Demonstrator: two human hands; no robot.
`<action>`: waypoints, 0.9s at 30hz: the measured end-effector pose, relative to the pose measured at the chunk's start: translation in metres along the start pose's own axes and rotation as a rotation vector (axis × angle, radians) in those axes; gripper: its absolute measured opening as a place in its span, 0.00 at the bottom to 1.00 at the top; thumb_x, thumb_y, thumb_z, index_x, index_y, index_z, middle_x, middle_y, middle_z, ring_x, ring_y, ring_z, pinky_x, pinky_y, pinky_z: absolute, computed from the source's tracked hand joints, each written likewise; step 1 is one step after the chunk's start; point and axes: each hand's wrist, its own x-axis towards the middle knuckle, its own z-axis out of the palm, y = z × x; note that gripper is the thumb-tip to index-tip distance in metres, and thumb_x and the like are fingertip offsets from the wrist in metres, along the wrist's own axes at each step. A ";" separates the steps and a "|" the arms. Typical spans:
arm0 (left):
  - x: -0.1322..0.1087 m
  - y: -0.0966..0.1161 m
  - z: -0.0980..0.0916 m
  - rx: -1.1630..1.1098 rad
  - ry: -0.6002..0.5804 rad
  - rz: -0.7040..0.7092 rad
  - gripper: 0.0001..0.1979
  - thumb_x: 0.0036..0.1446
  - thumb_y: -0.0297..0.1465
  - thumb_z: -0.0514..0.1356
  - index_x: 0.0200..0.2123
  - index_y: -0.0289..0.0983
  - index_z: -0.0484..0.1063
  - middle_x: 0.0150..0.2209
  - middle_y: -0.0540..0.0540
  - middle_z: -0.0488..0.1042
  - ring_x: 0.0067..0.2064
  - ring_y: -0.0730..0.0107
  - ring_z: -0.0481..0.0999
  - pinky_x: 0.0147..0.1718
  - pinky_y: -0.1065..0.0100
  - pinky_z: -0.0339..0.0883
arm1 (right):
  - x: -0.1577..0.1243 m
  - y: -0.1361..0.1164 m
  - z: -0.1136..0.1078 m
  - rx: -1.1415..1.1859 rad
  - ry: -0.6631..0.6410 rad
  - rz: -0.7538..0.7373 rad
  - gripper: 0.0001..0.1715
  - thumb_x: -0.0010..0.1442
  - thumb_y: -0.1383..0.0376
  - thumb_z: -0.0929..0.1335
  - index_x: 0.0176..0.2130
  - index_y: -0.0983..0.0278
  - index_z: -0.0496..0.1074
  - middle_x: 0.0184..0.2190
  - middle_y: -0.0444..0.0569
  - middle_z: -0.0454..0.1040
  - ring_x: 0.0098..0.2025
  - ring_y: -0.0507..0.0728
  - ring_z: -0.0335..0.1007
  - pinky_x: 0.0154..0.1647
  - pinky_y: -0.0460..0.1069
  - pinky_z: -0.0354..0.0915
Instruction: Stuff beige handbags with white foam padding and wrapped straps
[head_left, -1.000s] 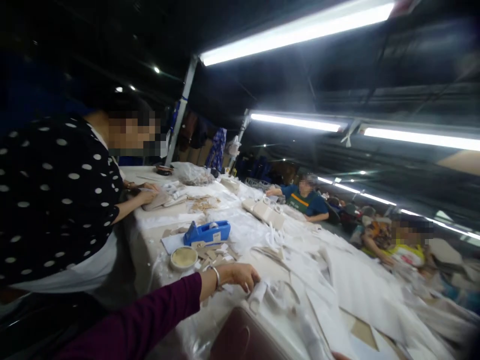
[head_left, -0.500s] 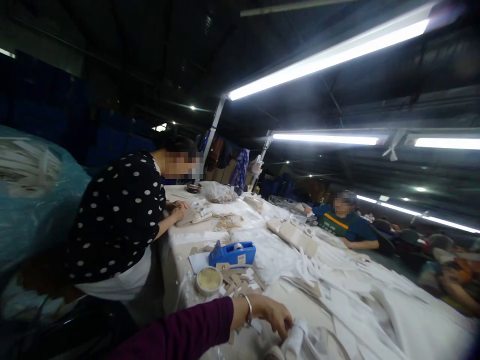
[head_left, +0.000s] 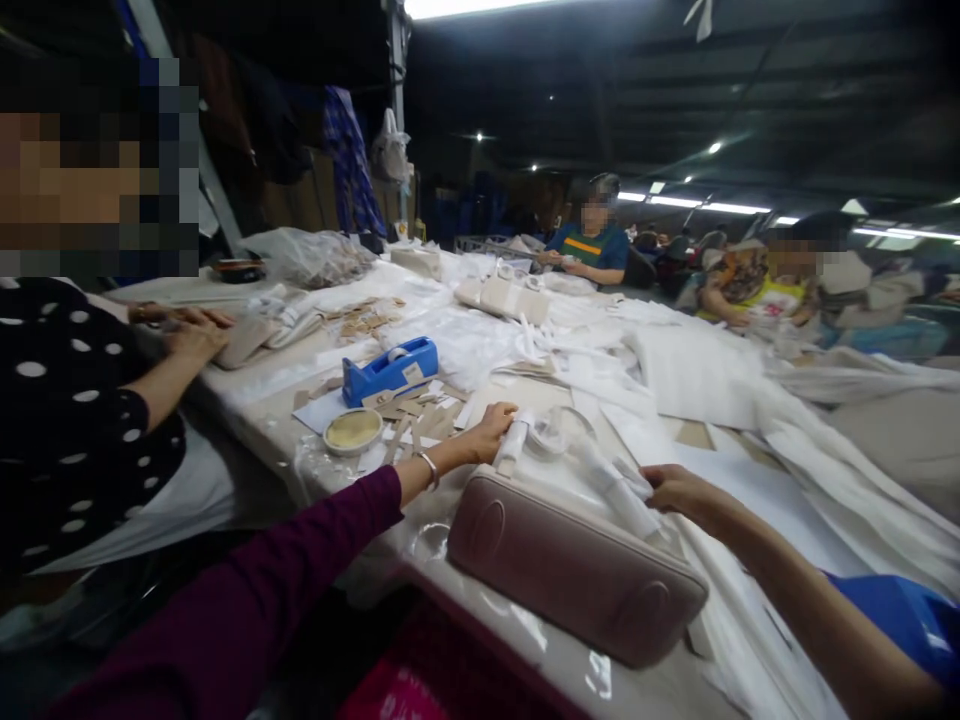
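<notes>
On the table's near edge lies a dusky mauve handbag (head_left: 574, 565), its long base facing me. White wrapping (head_left: 517, 440) covers a strap at its left end, and my left hand (head_left: 491, 435), in a purple sleeve with a bracelet, closes on it. Another white-wrapped strap (head_left: 624, 495) stretches along the right of the bag. My right hand (head_left: 679, 492), its forearm bare, pinches the edge of that wrapping. Between the hands a loop of white-wrapped strap (head_left: 559, 430) lies on the table.
A blue tape dispenser (head_left: 391, 372), a round tub of yellowish paste (head_left: 353, 431) and beige strips (head_left: 409, 415) lie left. White sheets (head_left: 697, 375) spread right. A co-worker in polka dots (head_left: 71, 400) works at left; others sit across the table. A blue object (head_left: 896, 620) is near my right arm.
My view has swung right and down. The handbag is now shown almost whole, and my right hand has come into view at the wrapping. My left hand stays by the wrapped strap.
</notes>
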 end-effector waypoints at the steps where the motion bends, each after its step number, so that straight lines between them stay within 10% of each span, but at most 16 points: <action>1: 0.000 0.000 0.001 0.007 0.015 0.018 0.15 0.48 0.28 0.61 0.41 0.32 0.71 0.58 0.35 0.57 0.62 0.51 0.51 0.63 0.56 0.43 | -0.001 -0.001 0.002 -0.033 0.027 -0.062 0.12 0.33 0.67 0.66 0.24 0.66 0.73 0.27 0.49 0.75 0.32 0.58 0.69 0.34 0.50 0.65; 6: 0.004 -0.005 0.003 0.033 -0.011 0.091 0.20 0.47 0.27 0.62 0.46 0.34 0.68 0.53 0.37 0.65 0.60 0.53 0.57 0.62 0.57 0.47 | -0.006 0.008 0.013 -0.028 0.088 -0.345 0.25 0.43 0.64 0.65 0.43 0.64 0.73 0.54 0.53 0.69 0.56 0.64 0.62 0.57 0.54 0.56; 15: 0.014 -0.018 0.004 0.138 0.022 0.124 0.07 0.51 0.28 0.58 0.35 0.35 0.66 0.40 0.42 0.67 0.46 0.62 0.64 0.53 0.62 0.58 | 0.015 0.024 0.031 0.050 0.169 -0.385 0.33 0.50 0.51 0.67 0.52 0.63 0.65 0.56 0.56 0.67 0.58 0.65 0.61 0.59 0.56 0.56; 27: 0.032 -0.018 0.014 0.132 0.153 -0.054 0.07 0.49 0.24 0.57 0.26 0.37 0.59 0.33 0.46 0.63 0.41 0.63 0.61 0.49 0.59 0.59 | 0.037 0.025 0.035 0.086 0.246 -0.407 0.11 0.46 0.58 0.65 0.29 0.59 0.58 0.36 0.46 0.72 0.35 0.57 0.64 0.38 0.50 0.60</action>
